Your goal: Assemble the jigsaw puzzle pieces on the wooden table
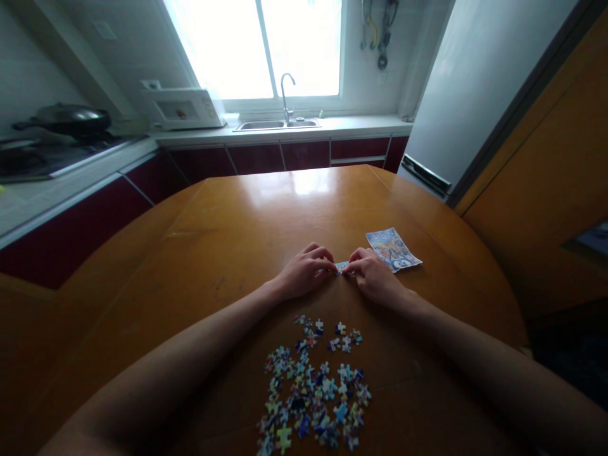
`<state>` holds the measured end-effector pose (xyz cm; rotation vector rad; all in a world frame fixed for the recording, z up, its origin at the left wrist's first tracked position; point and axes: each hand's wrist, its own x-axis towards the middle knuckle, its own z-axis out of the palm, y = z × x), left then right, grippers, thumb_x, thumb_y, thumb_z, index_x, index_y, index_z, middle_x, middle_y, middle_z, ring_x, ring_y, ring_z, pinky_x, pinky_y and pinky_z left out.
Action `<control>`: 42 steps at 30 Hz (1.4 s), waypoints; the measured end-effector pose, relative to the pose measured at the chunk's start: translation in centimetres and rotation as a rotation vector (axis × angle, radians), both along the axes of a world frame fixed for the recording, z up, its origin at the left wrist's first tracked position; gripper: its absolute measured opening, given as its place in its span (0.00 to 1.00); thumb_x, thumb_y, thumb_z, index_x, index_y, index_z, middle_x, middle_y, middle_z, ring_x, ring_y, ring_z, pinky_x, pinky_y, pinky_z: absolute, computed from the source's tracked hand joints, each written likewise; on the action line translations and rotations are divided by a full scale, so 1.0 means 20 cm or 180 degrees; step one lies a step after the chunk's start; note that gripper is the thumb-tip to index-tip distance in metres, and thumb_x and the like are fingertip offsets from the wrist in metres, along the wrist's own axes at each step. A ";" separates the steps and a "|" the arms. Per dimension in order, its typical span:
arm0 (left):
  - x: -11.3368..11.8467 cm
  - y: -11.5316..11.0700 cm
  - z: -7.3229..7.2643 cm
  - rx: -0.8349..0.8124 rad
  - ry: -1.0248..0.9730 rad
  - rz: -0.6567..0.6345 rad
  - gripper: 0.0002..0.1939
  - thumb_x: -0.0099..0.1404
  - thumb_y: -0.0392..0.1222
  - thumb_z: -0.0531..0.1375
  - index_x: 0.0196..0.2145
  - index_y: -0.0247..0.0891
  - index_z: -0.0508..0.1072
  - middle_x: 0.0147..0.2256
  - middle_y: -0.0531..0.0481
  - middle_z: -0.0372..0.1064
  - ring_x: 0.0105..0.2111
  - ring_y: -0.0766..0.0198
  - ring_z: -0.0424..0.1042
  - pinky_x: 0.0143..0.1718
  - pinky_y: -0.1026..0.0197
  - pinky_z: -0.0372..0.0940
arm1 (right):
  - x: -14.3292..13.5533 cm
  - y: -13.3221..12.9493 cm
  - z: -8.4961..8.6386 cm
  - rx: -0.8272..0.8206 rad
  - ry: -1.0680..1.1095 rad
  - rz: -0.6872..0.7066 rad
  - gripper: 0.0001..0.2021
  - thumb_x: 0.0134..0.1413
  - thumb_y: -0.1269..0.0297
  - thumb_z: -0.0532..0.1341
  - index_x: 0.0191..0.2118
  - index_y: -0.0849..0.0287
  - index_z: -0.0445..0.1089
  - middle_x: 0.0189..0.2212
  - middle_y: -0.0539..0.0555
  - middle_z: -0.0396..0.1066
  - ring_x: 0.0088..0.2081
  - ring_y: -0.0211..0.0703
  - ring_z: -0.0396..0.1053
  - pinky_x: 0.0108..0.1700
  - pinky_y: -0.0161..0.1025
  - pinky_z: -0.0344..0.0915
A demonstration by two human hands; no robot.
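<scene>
Between my two hands lies a small joined strip of light-blue jigsaw puzzle pieces (341, 267) on the wooden table. My left hand (308, 271) has its fingers bent and closed at the strip's left end. At the right end, my right hand (371, 273) pinches the strip with thumb and forefinger. Parts of the strip are hidden under the fingertips. Nearer to me is a loose heap of jigsaw pieces (313, 396) in many colours, with a few small groups just beyond it. A printed picture sheet (392, 248) lies beside my right hand, its near edge partly behind the hand.
The wooden table (266, 221) has a rounded edge. Beyond it stand a counter with a sink (261, 125), a faucet (285, 95) and a microwave (183, 109). A wok (71, 119) sits on the stove at left; a refrigerator (484, 82) stands at right.
</scene>
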<state>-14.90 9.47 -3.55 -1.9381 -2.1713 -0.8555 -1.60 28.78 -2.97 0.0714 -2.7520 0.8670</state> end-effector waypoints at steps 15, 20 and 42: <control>0.01 0.00 0.01 -0.0238 0.0181 -0.0077 0.15 0.69 0.32 0.57 0.47 0.45 0.77 0.49 0.47 0.71 0.49 0.56 0.63 0.54 0.52 0.64 | -0.05 0.06 -0.05 -0.0782 0.0414 -0.0413 0.16 0.54 0.79 0.56 0.30 0.57 0.79 0.37 0.55 0.71 0.41 0.44 0.71 0.47 0.42 0.66; 0.02 0.00 0.03 -0.0282 0.0118 -0.0031 0.14 0.73 0.37 0.54 0.52 0.43 0.74 0.50 0.45 0.71 0.50 0.55 0.63 0.56 0.51 0.62 | -0.05 0.06 -0.04 -0.0734 0.0398 -0.0504 0.14 0.54 0.78 0.56 0.31 0.59 0.79 0.36 0.56 0.72 0.40 0.44 0.71 0.47 0.42 0.66; 0.01 0.00 0.01 -0.0406 0.0274 0.0155 0.12 0.72 0.39 0.58 0.51 0.48 0.75 0.51 0.47 0.68 0.53 0.54 0.61 0.57 0.49 0.61 | -0.05 0.04 -0.05 -0.0646 0.0225 -0.0510 0.14 0.57 0.78 0.55 0.35 0.59 0.78 0.39 0.57 0.72 0.42 0.45 0.70 0.50 0.44 0.65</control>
